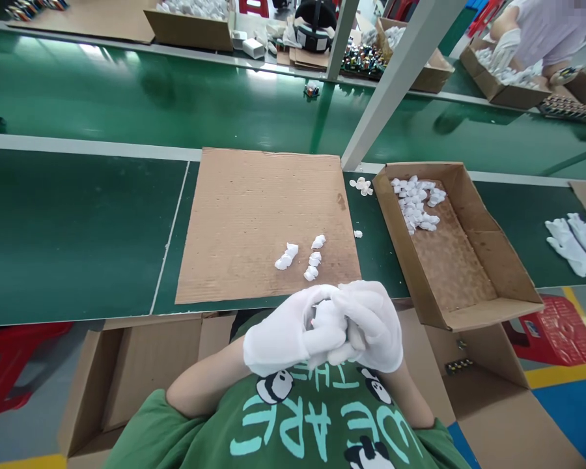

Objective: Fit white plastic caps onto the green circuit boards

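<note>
My left hand and my right hand, both in white gloves, meet in front of my chest just past the table's near edge. Their fingers are curled and pressed together around something white that I cannot make out. Just beyond them lies a cardboard sheet on the green table. On its near part rest small crumpled white pieces: a longer one and a short row to its right. More such white pieces are heaped in the far left corner of an open cardboard box at the right.
Flat white bits lie between sheet and box. A slanted metal post rises behind. Across the green conveyor, carrying a small part, a co-worker's gloved hand is at a box. White gloves lie right; a lower carton stands left.
</note>
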`<move>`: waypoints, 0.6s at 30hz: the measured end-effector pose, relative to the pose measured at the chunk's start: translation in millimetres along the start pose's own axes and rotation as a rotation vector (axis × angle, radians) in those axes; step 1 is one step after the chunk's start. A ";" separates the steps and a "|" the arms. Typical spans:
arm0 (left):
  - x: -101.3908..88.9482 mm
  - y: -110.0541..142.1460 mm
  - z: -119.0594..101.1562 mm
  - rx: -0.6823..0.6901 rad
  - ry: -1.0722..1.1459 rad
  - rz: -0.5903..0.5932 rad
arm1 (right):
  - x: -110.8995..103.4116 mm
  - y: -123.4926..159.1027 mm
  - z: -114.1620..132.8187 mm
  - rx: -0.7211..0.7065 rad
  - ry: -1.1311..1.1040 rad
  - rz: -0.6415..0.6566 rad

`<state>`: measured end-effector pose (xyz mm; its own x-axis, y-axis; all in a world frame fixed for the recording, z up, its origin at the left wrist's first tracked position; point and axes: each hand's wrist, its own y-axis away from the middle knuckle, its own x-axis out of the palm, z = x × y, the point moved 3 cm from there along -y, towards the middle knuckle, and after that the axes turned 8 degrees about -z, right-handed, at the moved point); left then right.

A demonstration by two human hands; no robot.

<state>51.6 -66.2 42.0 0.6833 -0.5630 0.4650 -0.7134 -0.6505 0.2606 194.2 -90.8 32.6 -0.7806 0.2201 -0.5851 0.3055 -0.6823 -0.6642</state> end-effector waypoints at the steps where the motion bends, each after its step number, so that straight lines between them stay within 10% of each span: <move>1: -1.6 -0.7 -0.2 0.010 -0.020 -0.021 | -0.6 -2.0 -0.1 -0.040 0.003 -0.032; 12: -27.8 -16.1 14.0 0.156 -0.003 -0.203 | 24.3 -19.2 -11.4 -0.158 0.101 -0.029; 15: -45.1 -15.1 19.6 0.208 0.160 -0.130 | 32.5 -39.2 -17.1 -0.171 0.047 0.001; 18: -72.7 -3.2 24.3 0.221 0.327 -0.320 | 48.2 -82.8 -43.1 -0.049 0.040 0.128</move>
<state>8.0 -35.6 -13.2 0.7522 -0.1518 0.6412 -0.4022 -0.8765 0.2644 154.7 6.3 39.4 -0.7113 0.1614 -0.6841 0.4284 -0.6721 -0.6040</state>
